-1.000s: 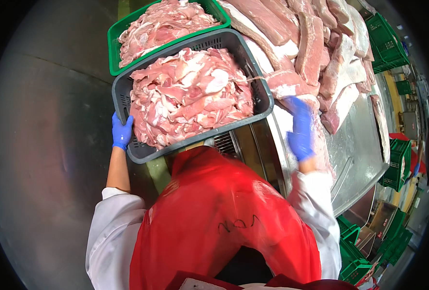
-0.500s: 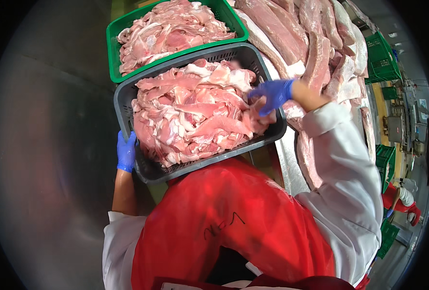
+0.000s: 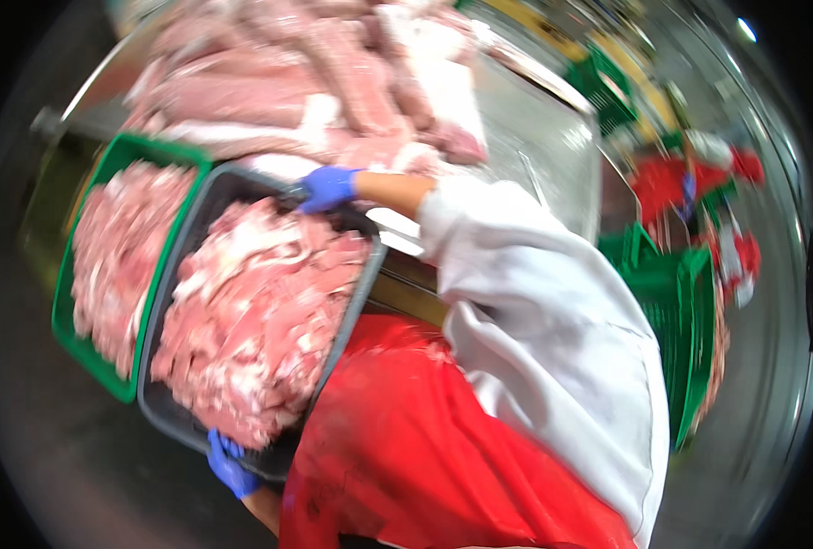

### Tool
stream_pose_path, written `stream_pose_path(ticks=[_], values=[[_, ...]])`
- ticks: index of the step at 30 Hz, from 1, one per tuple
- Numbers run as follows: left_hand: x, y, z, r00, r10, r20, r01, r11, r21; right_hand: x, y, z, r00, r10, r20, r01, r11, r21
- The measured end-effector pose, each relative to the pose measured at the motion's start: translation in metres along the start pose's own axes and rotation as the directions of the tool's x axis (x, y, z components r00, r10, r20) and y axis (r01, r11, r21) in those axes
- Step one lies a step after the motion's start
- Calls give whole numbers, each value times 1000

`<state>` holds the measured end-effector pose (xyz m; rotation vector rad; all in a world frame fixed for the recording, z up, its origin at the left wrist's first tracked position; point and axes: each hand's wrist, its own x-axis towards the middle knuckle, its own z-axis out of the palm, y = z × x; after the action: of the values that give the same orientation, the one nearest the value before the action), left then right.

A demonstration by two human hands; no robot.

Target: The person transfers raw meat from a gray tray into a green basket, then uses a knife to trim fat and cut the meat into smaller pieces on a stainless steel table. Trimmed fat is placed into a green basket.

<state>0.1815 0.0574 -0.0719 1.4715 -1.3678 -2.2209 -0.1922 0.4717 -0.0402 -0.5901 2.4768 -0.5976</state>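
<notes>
Head view: the grey crate [image 3: 240, 188] holds meat pieces [image 3: 251, 320]. My right hand [image 3: 328, 189] curls over its far rim, my left hand [image 3: 231, 465] its near end. Seemingly a two-handed grip; next calls for even hold.

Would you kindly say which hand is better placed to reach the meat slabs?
Probably the right hand, near the meat slabs; the left hand is at the opposite end of the grey crate.

The person's white-sleeved right arm [image 3: 539, 302] slants up and leftward, forearm bare near the wrist, blue-gloved right hand [image 3: 330, 188] gripping with curled fingers. Blue-gloved left hand [image 3: 231, 465] is low, fingers bent, bare wrist partly visible.
</notes>
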Motion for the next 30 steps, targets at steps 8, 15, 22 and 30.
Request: stream_pose_path(ticks=[8, 15, 22, 30], values=[[42, 9, -41, 974, -19, 228, 2, 997, 75, 48, 14, 40, 986, 148, 71, -162, 812, 560], [48, 27, -50, 964, -52, 262, 17, 991, 133, -18, -24, 19, 994, 75, -75, -43, 929, 367], [71, 33, -57, 825, -206, 526, 176, 978, 108, 1, 43, 67, 995, 94, -34, -41, 695, 718], [41, 11, 58, 928, -218, 302, 117, 940, 321, 42, 39, 70, 990, -48, 133, -52, 751, 658]])
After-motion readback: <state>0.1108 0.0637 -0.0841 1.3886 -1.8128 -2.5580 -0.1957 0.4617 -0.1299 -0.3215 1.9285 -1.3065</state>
